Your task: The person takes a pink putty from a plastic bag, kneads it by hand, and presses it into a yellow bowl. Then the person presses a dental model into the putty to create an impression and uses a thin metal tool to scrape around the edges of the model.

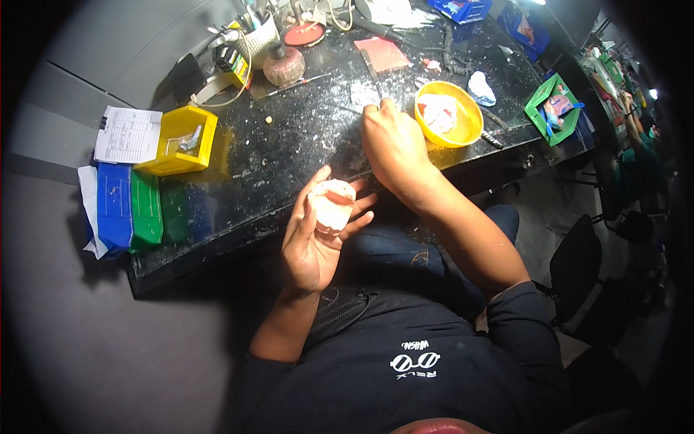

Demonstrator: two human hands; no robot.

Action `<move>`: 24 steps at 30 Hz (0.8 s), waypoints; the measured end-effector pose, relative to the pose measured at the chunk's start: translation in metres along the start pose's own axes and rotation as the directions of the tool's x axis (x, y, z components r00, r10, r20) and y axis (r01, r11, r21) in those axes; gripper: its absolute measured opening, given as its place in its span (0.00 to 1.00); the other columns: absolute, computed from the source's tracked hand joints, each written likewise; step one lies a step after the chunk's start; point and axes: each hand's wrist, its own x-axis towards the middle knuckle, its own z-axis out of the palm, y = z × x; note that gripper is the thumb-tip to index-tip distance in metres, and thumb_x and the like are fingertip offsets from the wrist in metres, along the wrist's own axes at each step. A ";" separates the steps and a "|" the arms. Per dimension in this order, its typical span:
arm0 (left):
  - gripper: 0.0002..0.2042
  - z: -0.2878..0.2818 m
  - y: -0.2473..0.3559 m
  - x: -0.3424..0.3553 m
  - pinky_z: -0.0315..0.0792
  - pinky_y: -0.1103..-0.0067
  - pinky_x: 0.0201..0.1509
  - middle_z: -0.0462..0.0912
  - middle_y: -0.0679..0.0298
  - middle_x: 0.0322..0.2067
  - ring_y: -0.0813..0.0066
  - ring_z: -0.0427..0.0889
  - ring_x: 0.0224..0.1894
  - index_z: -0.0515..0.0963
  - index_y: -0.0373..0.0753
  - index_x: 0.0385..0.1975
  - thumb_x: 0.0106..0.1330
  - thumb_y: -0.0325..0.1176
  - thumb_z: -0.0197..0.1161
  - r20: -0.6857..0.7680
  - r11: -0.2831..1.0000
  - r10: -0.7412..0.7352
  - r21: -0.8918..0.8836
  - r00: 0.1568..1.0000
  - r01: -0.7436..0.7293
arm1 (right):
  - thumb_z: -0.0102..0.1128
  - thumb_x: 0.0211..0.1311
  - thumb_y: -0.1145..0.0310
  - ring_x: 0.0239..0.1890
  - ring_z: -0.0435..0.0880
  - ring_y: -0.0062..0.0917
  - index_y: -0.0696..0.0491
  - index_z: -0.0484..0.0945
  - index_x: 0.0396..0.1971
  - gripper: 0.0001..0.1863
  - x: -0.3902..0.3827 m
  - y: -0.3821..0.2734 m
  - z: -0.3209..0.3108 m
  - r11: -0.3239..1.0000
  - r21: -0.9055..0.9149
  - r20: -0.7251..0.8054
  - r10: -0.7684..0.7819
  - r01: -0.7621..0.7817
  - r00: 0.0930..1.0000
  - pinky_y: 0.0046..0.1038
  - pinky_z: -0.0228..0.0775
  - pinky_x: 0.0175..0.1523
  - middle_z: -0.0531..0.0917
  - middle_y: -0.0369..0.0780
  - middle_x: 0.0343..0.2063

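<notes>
In my left hand (316,242) rests a pale plaster dental cast (333,207), its curved arch side facing up, with the fingers bent around its sides. My right hand (394,137) is closed at the near part of the bench, palm side hidden. A thin dark tool (348,108) shows beside its knuckles; whether the fingers grip it I cannot make out. Just right of that hand sits a yellow bowl (471,136) with white and pink pieces inside. Beyond the hand lie a pink sheet, perhaps wax (390,54), and a knife-like tool (369,65).
Black bench (289,137) spotted with white specks. On its left stand a yellow bin (195,155), blue bin (114,202), green bin (147,206) and papers (130,134). A round pink jar (283,69) stands at the back; a white lump (481,88) and green tray (538,108) lie rightward.
</notes>
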 end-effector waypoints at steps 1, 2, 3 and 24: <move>0.32 -0.001 0.003 -0.002 0.75 0.57 0.64 0.61 0.29 0.65 0.33 0.70 0.64 0.47 0.31 0.73 0.79 0.46 0.44 -0.024 1.000 0.023 0.010 0.999 -0.022 | 0.58 0.57 0.78 0.33 0.87 0.44 0.62 0.79 0.34 0.06 0.002 -0.003 0.004 1.000 -0.008 -0.002 -0.002 0.002 1.000 0.38 0.81 0.36 0.81 0.54 0.36; 0.34 -0.003 0.005 -0.002 0.71 0.57 0.68 0.56 0.27 0.67 0.32 0.67 0.66 0.43 0.32 0.74 0.76 0.38 0.49 -0.023 0.996 0.007 -0.091 1.000 -0.009 | 0.59 0.56 0.77 0.32 0.88 0.43 0.61 0.79 0.34 0.06 0.004 -0.005 0.007 0.999 -0.041 -0.011 0.024 -0.025 1.000 0.37 0.81 0.36 0.81 0.53 0.36; 0.34 -0.002 0.006 0.000 0.71 0.57 0.68 0.56 0.27 0.67 0.32 0.67 0.66 0.43 0.32 0.74 0.76 0.38 0.49 -0.022 0.995 0.009 -0.096 1.000 -0.011 | 0.60 0.56 0.76 0.32 0.88 0.42 0.61 0.80 0.33 0.06 0.006 -0.006 0.009 0.996 -0.072 -0.018 0.050 -0.051 0.999 0.37 0.81 0.36 0.82 0.53 0.36; 0.41 0.040 -0.001 -0.007 0.82 0.65 0.53 0.67 0.35 0.63 0.48 0.79 0.57 0.45 0.31 0.74 0.65 0.27 0.63 0.075 0.961 0.011 0.274 0.997 -0.031 | 0.55 0.71 0.77 0.32 0.85 0.21 0.59 0.73 0.40 0.02 -0.133 0.044 -0.078 0.168 0.959 0.186 0.234 -0.228 0.954 0.25 0.82 0.36 0.80 0.39 0.34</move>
